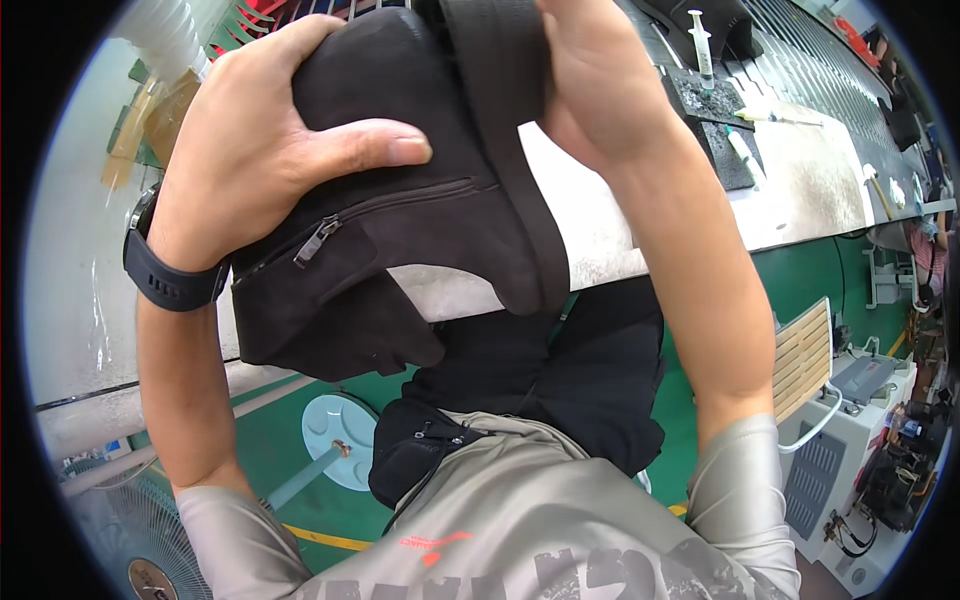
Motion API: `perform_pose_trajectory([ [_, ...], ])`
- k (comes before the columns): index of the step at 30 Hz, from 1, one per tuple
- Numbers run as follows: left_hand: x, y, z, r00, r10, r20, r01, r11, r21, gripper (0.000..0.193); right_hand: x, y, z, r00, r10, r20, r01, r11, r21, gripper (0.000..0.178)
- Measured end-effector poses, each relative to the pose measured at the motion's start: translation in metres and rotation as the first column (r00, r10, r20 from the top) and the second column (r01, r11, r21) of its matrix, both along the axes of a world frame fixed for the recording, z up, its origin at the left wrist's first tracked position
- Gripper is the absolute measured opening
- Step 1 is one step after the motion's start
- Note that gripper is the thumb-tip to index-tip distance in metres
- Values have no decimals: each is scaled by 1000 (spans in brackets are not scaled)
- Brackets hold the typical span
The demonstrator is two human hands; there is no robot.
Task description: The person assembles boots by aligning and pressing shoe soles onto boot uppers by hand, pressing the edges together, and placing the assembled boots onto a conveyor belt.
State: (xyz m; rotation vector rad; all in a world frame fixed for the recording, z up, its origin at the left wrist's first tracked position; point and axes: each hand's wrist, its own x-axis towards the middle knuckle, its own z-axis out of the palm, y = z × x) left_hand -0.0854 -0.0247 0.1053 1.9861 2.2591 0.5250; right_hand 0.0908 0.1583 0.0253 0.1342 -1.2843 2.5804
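A black ankle boot [400, 225] is held up in front of me on its side, toe away from me and its floppy shaft toward the lower left. A zipper with a metal pull [318, 243] runs along its side. My left hand [260, 140], with a dark watch on the wrist, is closed around the upper, thumb across the side and fingers hidden behind. Along the boot's right side runs a thick black sole [540, 240]. My right hand [600, 80] is closed on the sole near the toe end; most of its fingers are hidden.
On the workbench [600, 235], right of the boot, lie a syringe [702, 50], dark pads [715, 115] and a pale sheet [815, 170]. A round light-blue stool [335, 425], a fan [140, 540] and a slatted chair [803, 360] stand on the green floor. A machine [850, 460] is at right.
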Motion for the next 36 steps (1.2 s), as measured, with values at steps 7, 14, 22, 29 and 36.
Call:
perform_pose_trajectory([
  [7, -19, 0, -10, 995, 18, -95, -16, 999, 31, 82, -31, -35, -47, 705, -700, 119, 664, 591, -459, 47],
  [14, -21, 2, -16, 993, 47, 107, -48, 999, 5, 82, -37, -34, -48, 662, -748, -38, 730, 656, -192, 61],
  [22, -16, 2, -17, 999, 10, 34, -13, 995, 94, 84, -42, -34, -30, 606, -769, -203, 785, 537, 309, 55],
  [29, -5, -1, -11, 996, 20, -88, -10, 993, 117, 86, -39, -37, -8, 646, -732, -217, 738, 526, 422, 36],
  [36, 2, -4, -8, 987, 30, -156, -9, 991, 131, 89, -28, -38, 5, 674, -703, -228, 712, 536, 454, 30],
])
